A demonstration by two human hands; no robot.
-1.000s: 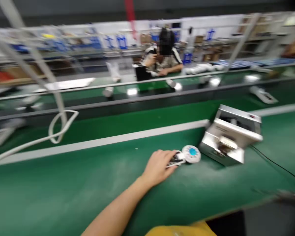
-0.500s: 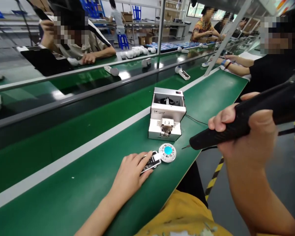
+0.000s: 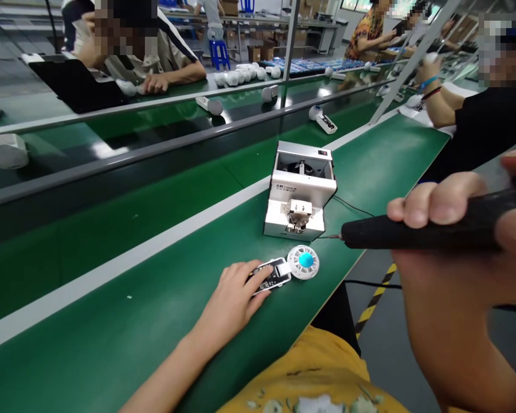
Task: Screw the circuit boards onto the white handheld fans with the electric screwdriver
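My left hand [image 3: 236, 289] rests on the green table, fingers closed round the handle of a small white handheld fan [image 3: 303, 263]. The handle lies with its dark circuit board showing, and the round head has a bright blue centre. In my right hand [image 3: 447, 212] is a black electric screwdriver [image 3: 382, 232], held level. Its thin bit points left, close to the lower front of a white screw feeder [image 3: 301, 192]. The feeder stands just behind the fan head.
A conveyor belt [image 3: 223, 172] runs behind the green table [image 3: 172, 355], carrying several white fans. A co-worker sits across it, beside a black tray [image 3: 75, 86]. Another co-worker's arms [image 3: 438, 97] are at the right. A metal post [image 3: 290, 40] rises beyond the feeder.
The screwdriver has turned more level, its bit now at the feeder's lower front rather than beside the fan head. My left hand still holds the fan. The view has shifted slightly.
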